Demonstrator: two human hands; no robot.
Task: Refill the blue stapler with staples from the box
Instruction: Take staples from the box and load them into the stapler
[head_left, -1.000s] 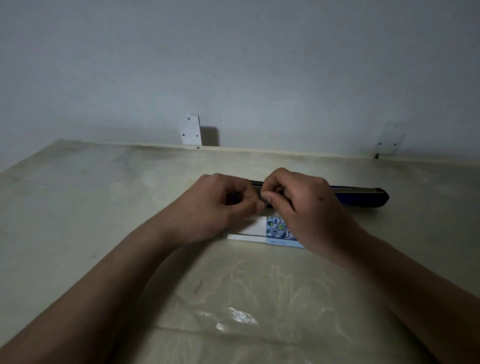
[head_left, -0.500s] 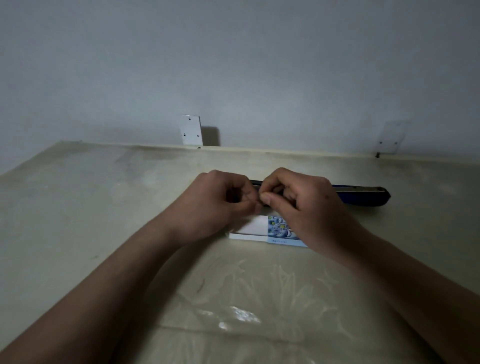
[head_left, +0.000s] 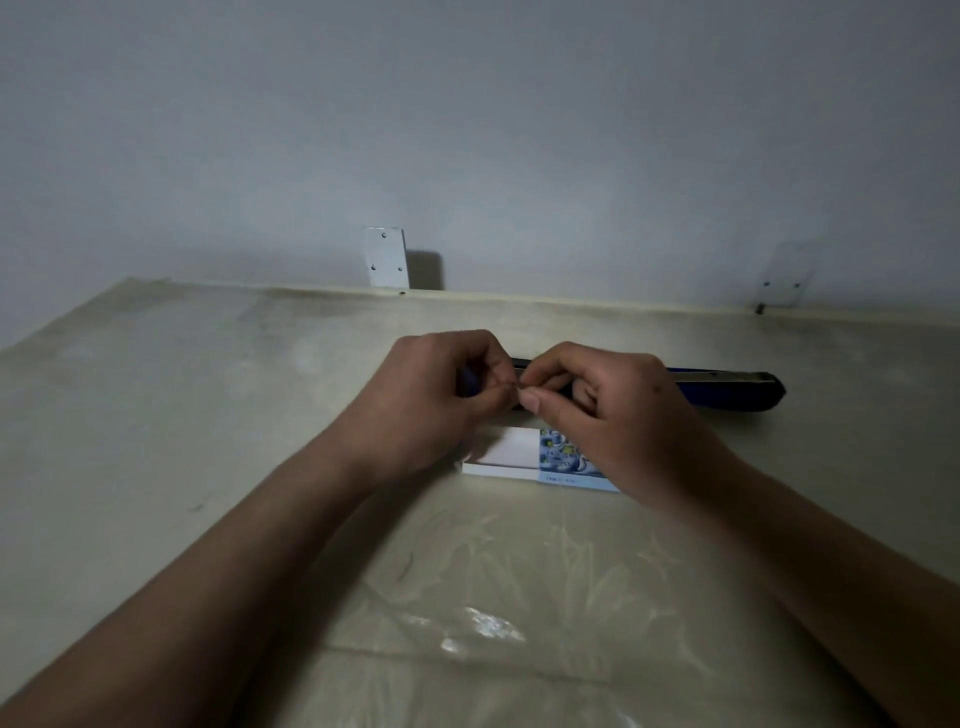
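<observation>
1. We see the left hand (head_left: 431, 400) and the right hand (head_left: 613, 415) close together above the table (head_left: 156, 415), fingers curled and fingertips meeting (whether they pinch anything we cannot tell).
2. Just behind them the blue stapler (head_left: 727, 389) lies lengthwise, its right end showing past the right hand.
3. Nearer us, partly hidden by the right hand, the box (head_left: 519, 457) lies flat, white with a blue print.
4. Farther back, two metal brackets (head_left: 386, 257) stand at the wall

count | hands: 2, left hand (head_left: 431, 400) and right hand (head_left: 608, 410) | stapler (head_left: 727, 389): 1 | box (head_left: 511, 452): 1 | metal plates (head_left: 385, 256) (head_left: 784, 280) on the wall: 2 | desk (head_left: 156, 389): 1
</observation>
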